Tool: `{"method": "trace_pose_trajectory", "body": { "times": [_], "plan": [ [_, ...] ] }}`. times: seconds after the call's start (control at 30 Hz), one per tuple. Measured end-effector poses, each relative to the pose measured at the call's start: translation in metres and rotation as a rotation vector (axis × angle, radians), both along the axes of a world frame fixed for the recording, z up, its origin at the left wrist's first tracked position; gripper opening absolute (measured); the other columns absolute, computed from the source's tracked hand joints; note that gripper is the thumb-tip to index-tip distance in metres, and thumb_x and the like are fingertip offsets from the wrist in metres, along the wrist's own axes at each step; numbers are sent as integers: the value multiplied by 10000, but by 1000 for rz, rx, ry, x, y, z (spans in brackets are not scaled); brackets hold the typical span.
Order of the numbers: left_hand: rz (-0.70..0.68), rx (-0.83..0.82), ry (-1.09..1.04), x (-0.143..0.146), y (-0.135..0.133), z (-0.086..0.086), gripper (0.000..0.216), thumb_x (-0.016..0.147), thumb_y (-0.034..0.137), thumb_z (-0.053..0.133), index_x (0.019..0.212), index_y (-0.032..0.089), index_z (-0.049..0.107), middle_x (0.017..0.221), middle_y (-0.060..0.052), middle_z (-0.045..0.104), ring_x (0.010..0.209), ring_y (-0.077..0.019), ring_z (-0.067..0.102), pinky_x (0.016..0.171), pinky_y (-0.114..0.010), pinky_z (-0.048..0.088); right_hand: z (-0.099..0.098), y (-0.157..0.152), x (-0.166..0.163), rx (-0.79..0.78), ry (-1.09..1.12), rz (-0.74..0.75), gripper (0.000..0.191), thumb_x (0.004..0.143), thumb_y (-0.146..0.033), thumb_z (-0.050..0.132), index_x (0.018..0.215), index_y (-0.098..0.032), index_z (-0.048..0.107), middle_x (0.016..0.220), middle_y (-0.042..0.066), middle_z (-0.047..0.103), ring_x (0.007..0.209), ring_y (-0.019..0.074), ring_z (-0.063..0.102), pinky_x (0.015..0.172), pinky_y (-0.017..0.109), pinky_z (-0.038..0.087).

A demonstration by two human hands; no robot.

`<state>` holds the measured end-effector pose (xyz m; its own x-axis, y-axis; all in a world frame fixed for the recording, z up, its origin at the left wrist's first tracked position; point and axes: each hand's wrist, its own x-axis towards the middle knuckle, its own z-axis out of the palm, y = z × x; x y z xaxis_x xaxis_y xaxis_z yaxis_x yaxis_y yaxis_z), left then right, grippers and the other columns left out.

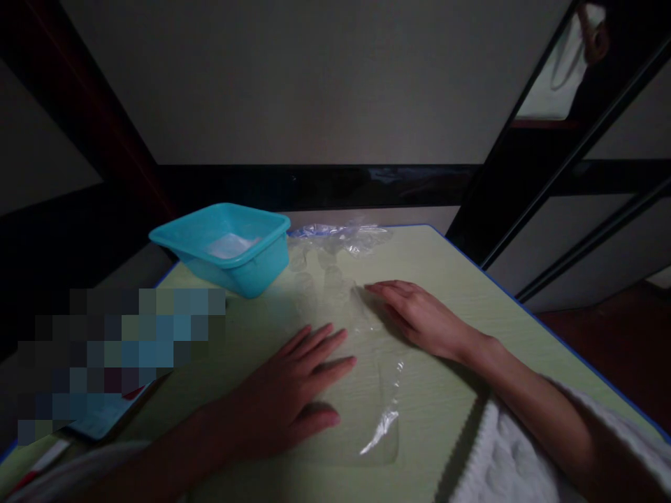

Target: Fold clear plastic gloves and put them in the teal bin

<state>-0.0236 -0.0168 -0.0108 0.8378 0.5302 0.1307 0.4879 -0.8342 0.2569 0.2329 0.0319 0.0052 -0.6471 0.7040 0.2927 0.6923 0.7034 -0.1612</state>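
A clear plastic disposable glove [385,398] lies flat on the table, with faint finger-shaped outlines at its far end. My left hand [301,391] rests on its near left part, palm down, fingers spread. On the right, my right hand [419,314] is at the glove's edge, its fingers stretched out close together and pointing left. The thumb side is partly in shadow; nothing held shows there. Crumpled clear plastic [354,237] lies at the table's far edge, beyond both hands.
A turquoise plastic basin [256,265] stands at the far left of the pale table [435,262], something whitish inside it. A phone-like device [99,416], mostly blurred out, is at the left edge. A wall [314,91] rises behind the table. A white bag [558,77] hangs at upper right.
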Motion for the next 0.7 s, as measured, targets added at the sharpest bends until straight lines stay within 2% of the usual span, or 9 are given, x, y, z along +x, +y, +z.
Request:
{"method": "trace_pose_trajectory", "body": {
  "times": [0.13, 0.3, 0.53, 0.7],
  "plan": [
    [-64, -33, 44, 0, 0, 9, 583, 812, 395, 617, 1343, 247, 426, 1469, -93, 294, 1354, -296, 248, 1081, -494, 258, -1, 4, 3, -33, 92, -12, 417, 824, -32, 363, 1219, -113, 466, 1170, 152, 597, 1084, 239, 556, 911, 454, 463],
    [-204, -54, 42, -2, 2, 15, 571, 826, 480, 572, 1330, 245, 443, 1449, -95, 333, 1342, -291, 281, 1083, -476, 258, -2, 8, 5, -97, 148, 72, 408, 797, -18, 385, 1180, -122, 483, 1160, 135, 587, 1088, 221, 538, 926, 438, 450],
    [-213, -74, 36, -5, 4, 13, 550, 847, 467, 546, 1334, 234, 437, 1451, -89, 337, 1351, -278, 271, 1098, -468, 225, 1, 9, 3, -102, 71, 198, 332, 869, -60, 375, 1175, -116, 493, 1067, 123, 590, 1013, 203, 529, 895, 407, 443],
    [-244, -107, 53, -6, 6, 14, 551, 874, 513, 471, 1332, 207, 442, 1465, -103, 307, 1358, -290, 248, 1101, -481, 205, 1, 11, 3, -95, 9, 223, 302, 915, -120, 374, 1192, -122, 495, 998, 105, 590, 948, 199, 519, 867, 396, 433]
  ]
}}
